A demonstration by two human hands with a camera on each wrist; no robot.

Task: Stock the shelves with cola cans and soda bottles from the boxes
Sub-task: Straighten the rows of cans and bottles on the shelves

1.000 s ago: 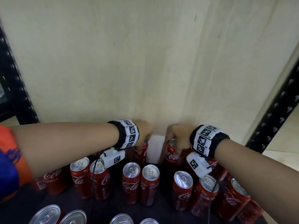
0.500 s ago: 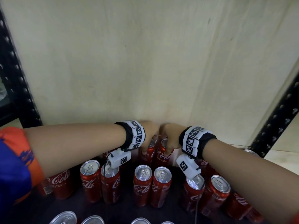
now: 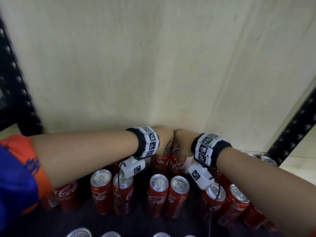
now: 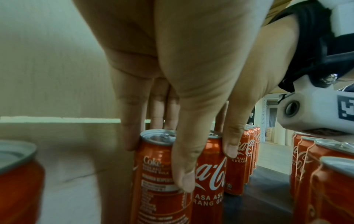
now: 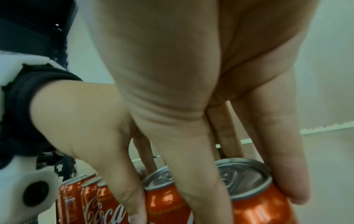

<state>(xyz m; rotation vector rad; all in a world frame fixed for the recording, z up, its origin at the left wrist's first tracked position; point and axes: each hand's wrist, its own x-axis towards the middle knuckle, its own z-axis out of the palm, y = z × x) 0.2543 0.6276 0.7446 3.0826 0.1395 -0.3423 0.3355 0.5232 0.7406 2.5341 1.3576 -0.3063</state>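
- The shelf [image 3: 51, 224] has a dark deck, and red cola cans stand upright on it in loose pairs under a pale wooden board [image 3: 153, 65] that fills the view above.
- Black perforated uprights [image 3: 15, 93] frame the bay on either side.
- Nearest the front, two pairs stand side by side: one pair [image 3: 112, 190] to the left and another [image 3: 168, 194] in the middle, the cans in each pair touching.
- More cans [image 3: 227, 199] crowd the right under the right forearm, and a few silver tops [image 3: 79, 233] show at the bottom edge.
- At the back, close to the board, two cans stand just beside each other, and both hands are on them.
- The left hand [image 3: 163, 142] reaches down from above and grasps the left can [image 4: 162, 174]: its thumb [image 4: 184, 169] runs down the front of the label and its fingers [image 4: 130, 131] drop behind the rim, closed round the top of the can.
- The right hand [image 3: 182, 146] grasps the right can [image 5: 258, 197] the same way, thumb down the front and fingers [image 5: 283, 166] wrapped over the far side of the rim.
- The two hands touch knuckle to knuckle above the cans.
- From the left wrist view, the held pair stands on the deck, with a further line of cans [image 4: 250, 145] behind to the right.
- Each wrist carries a black band with black-and-white square markers [image 3: 150, 141] and a small white camera block [image 3: 134, 168] hanging below.
- An orange and blue sleeve [image 3: 17, 177] shows at the left edge.
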